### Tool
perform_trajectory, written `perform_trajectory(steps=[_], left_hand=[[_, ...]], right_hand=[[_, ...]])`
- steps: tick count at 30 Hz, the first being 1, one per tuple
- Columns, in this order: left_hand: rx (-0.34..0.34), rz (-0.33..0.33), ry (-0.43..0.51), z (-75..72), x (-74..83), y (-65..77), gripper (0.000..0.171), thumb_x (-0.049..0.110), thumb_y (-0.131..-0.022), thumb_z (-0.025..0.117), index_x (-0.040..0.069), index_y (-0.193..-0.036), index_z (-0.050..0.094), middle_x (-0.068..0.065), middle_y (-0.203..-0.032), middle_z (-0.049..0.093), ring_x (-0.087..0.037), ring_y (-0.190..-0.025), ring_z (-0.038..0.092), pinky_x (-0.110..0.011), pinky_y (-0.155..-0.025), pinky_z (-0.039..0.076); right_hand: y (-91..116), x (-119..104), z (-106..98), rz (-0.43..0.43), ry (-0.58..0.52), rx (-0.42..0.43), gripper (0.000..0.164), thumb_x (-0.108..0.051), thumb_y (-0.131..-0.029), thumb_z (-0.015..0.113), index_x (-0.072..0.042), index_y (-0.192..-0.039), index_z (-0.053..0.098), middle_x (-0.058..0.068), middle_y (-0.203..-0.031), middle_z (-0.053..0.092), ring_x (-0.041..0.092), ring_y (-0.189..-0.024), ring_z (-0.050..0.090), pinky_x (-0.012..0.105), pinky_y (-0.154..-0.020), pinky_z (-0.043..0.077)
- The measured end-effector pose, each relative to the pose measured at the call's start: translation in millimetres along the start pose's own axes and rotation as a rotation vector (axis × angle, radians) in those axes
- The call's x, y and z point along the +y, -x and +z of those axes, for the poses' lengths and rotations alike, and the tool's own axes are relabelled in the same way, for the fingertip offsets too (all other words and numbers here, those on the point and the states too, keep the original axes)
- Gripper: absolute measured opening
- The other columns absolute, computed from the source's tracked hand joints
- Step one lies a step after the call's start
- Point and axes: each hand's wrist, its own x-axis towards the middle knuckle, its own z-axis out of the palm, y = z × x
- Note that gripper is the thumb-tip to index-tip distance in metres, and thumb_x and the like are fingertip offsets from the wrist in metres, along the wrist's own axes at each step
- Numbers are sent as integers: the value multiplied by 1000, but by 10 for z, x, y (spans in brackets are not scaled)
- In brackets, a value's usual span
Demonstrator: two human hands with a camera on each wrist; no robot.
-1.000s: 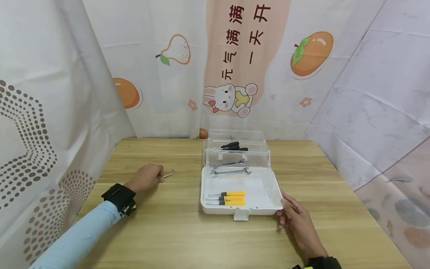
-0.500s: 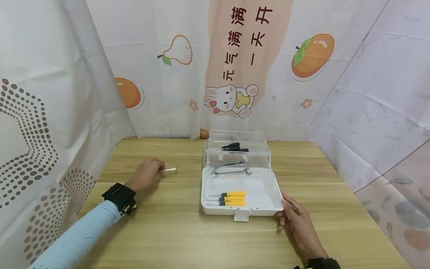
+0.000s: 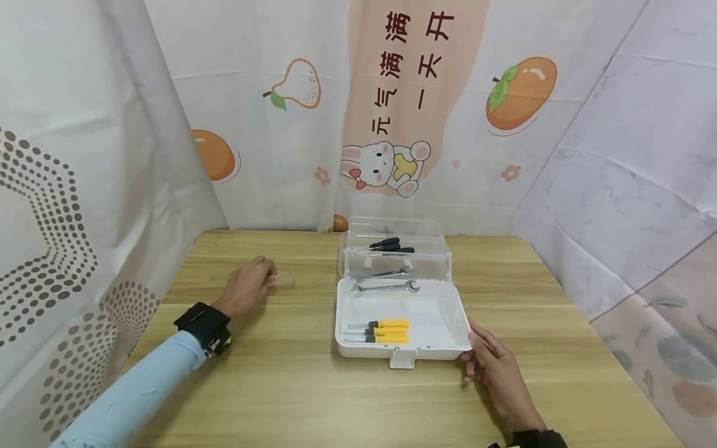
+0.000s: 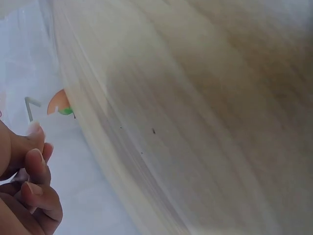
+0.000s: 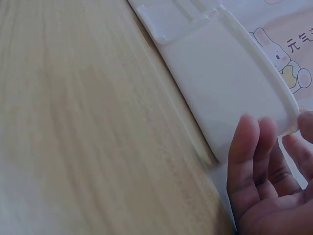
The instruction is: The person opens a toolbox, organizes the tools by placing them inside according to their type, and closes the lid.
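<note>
My left hand (image 3: 249,287) is over the left part of the table, pinching a thin L-shaped hex key (image 4: 30,108) between thumb and fingers. Its bent end sticks out past the fingertips, and the rest is hidden in the hand. A white plastic toolbox (image 3: 431,311) stands with its clear lid (image 3: 394,225) raised. My right hand (image 3: 501,370) holds its front right corner, the thumb at the rim and the fingers against the outside. Several yellow-handled screwdrivers (image 3: 389,331) lie inside at the front, with an open-ended wrench (image 3: 386,287) behind them.
Black-handled screwdrivers (image 3: 386,244) and another wrench (image 3: 386,273) show in the back part of the toolbox. A latch (image 3: 402,358) hangs at its front. The wooden table (image 3: 269,373) ends at a printed curtain (image 3: 269,168) behind, with more curtain on both sides.
The hex key has turned in my left fingers and now tilts upward to the right. My left hand has shifted slightly away from me. The right hand and toolbox stay put.
</note>
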Motion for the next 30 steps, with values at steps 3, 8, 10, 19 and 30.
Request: perform_trajectory(steps=[3,8,10,19,30], left_hand=[[9,5,1,-20,7,-31,6,6,-97,71,1,-99,69,-6,-90,59,-19,-74,57,-38,-64,51],[36,19,-13,-16,8,-64,6,7,-97,72,1,-99,70,-7,-90,60,-19,-74,57,-38,-64,52],[45,28,-9,12,3,-66,6,8,-96,73,2,-98,71,-7,-90,61,-19,-74,58,-38,-63,51],[80,16,18,110,40,-91,6,7,-95,74,4,-94,69,-6,-87,60,-17,-73,55,-35,-61,48],[153,24,42,87,101,-176,7,7,-96,72,3,-93,69,-7,-87,59,-19,-73,56,-36,-62,48]], right_hand=[[-19,-8,6,-8,0,-4,62,-35,-104,61,-7,-156,41,8,-88,64,14,-62,57,34,-59,58],[-31,-12,15,-15,-8,-10,62,-35,-104,62,-7,-156,42,9,-88,63,14,-63,57,34,-59,57],[-19,-6,12,-11,-8,-5,61,-33,-104,62,-7,-156,42,9,-88,63,14,-62,57,34,-58,57],[14,-4,-11,21,13,3,62,-36,-104,61,-9,-156,41,9,-89,63,14,-63,57,35,-60,58],[14,-11,-5,10,8,4,61,-35,-104,61,-7,-156,41,9,-87,63,14,-62,56,34,-59,58]])
